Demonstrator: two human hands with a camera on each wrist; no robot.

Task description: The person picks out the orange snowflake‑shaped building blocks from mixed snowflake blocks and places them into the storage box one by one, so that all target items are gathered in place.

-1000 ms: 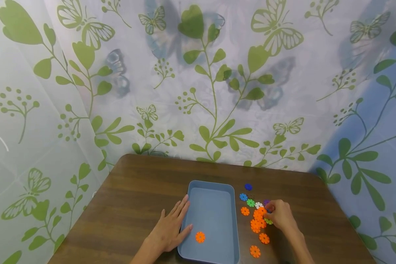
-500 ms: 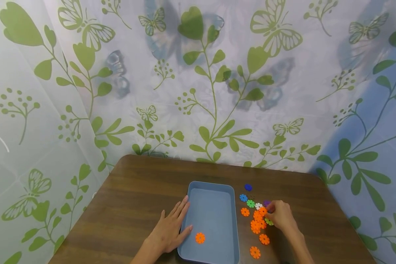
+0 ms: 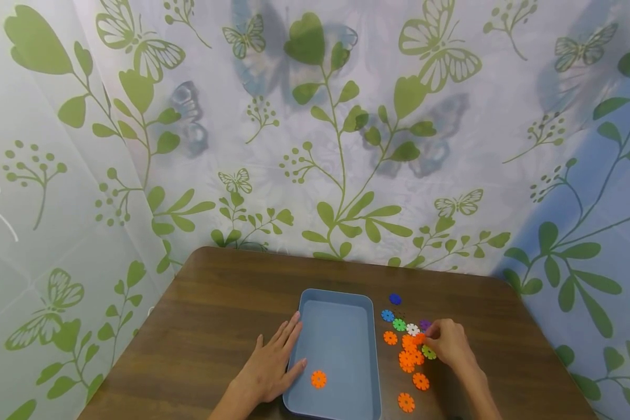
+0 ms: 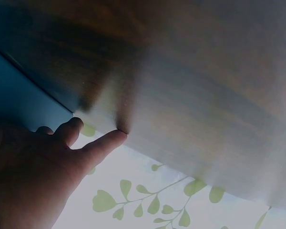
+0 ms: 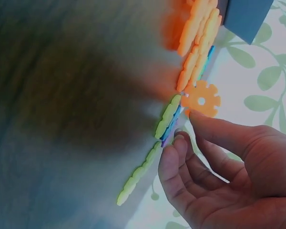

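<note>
My right hand pinches an orange notched disc between thumb and fingertips. That disc stands on edge close to the other pieces. Under and beside this hand lie a heap of orange notched discs, a lime green disc and a purple disc. My left hand rests along the left rim of a shallow grey-blue tray, fingers straight and thumb reaching over the rim. Inside the tray lies a single orange disc. In the left wrist view, the left fingertips reach past the tray's edge.
Behind the heap lie a dark blue disc, a light blue disc, a green disc and a white disc. More orange discs lie nearer me. A patterned curtain hangs behind the brown table.
The orange disc at my right fingertips has tilted and shifted slightly, uncovering more of the lime green disc. My left hand and the tray have stayed in place.
</note>
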